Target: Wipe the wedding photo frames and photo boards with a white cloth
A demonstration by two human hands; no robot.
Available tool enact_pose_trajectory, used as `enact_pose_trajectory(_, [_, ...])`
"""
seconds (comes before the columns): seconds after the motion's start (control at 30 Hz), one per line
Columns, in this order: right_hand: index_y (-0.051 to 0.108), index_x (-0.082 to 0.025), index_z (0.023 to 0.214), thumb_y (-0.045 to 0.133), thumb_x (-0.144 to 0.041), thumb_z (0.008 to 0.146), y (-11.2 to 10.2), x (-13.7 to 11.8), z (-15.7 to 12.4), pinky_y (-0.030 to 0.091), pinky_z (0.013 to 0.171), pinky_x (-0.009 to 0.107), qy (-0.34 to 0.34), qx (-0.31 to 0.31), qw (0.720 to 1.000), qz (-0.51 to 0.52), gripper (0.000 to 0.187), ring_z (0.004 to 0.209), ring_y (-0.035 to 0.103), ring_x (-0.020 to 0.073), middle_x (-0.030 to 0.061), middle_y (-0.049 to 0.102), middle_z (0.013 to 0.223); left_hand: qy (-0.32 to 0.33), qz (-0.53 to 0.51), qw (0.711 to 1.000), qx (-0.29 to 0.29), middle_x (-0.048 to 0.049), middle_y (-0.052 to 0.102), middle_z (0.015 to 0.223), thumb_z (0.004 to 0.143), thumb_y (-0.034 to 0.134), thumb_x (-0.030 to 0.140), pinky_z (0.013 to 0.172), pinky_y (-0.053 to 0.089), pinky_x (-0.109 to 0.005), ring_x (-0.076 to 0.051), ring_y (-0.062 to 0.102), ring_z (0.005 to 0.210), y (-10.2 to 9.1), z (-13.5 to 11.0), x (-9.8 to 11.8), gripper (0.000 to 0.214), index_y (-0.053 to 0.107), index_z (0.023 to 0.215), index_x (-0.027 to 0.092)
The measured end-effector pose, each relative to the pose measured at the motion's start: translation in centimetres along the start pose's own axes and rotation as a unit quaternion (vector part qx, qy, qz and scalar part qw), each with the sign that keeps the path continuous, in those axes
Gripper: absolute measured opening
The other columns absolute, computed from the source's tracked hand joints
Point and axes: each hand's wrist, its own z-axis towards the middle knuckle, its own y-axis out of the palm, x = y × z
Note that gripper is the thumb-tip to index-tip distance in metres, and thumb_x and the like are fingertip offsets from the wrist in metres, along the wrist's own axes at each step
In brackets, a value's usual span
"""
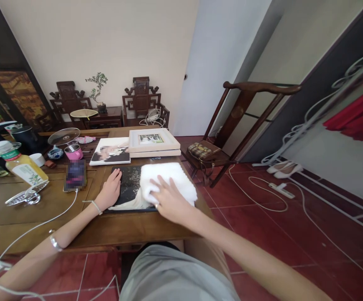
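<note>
A dark photo panel or album point(130, 180) with a pale dress-like pattern lies flat near the table's front edge. My left hand point(111, 190) rests on its left edge, fingers stretched out and flat, holding nothing. Over the panel's right part is a fluffy white cloth point(181, 179). My right hand point(169, 200) holds this cloth down against the panel, fingers bent over it and slightly apart. The cloth hides the panel's right side.
Behind the panel lie a framed white album point(152, 142) and a photo book point(111, 151). A phone point(75, 174) with a cable, a pink mug point(74, 152), a juice bottle point(24, 167) and scissors point(31, 197) stand or lie leftward. A wooden chair point(238, 100) holds a bag point(203, 150).
</note>
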Motion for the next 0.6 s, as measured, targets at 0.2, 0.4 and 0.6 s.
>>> enact_pose_trajectory(0.2, [0.065,-0.019,0.112,0.053,-0.018,0.08,0.2,-3.1,-5.0,0.02,0.107,0.065,-0.066,-0.013,0.997,0.041,0.034,0.14,0.017,0.0396,0.0132,0.033,0.15,-0.003,-0.003,1.0,-0.002,-0.0158,0.033,0.15,0.095,0.027,0.025,0.112,0.027,-0.05,-0.026,0.026,0.141,-0.2,0.0,0.3,0.047,0.04,0.138,0.012])
enact_pose_trajectory(0.4, [0.061,-0.022,0.117,0.048,-0.015,0.079,0.2,0.1,2.0,0.024,0.106,0.061,-0.041,0.033,0.998,0.024,0.041,0.137,0.024,0.0341,0.0064,0.038,0.148,0.0,0.003,1.0,-0.006,-0.0178,0.032,0.149,0.094,0.025,0.023,0.112,0.028,-0.051,-0.027,0.026,0.141,-0.1,0.1,0.1,0.048,0.04,0.138,0.009])
enact_pose_trajectory(0.6, [0.06,-0.021,0.117,0.043,-0.019,0.085,-0.2,2.3,8.3,0.033,0.098,0.057,0.017,0.053,0.998,-0.003,0.037,0.126,0.037,0.0326,0.0106,0.051,0.136,0.002,0.008,1.0,0.002,-0.0177,0.034,0.149,0.094,0.025,0.023,0.111,0.028,-0.051,-0.027,0.026,0.141,0.2,0.1,0.0,0.048,0.041,0.137,0.009])
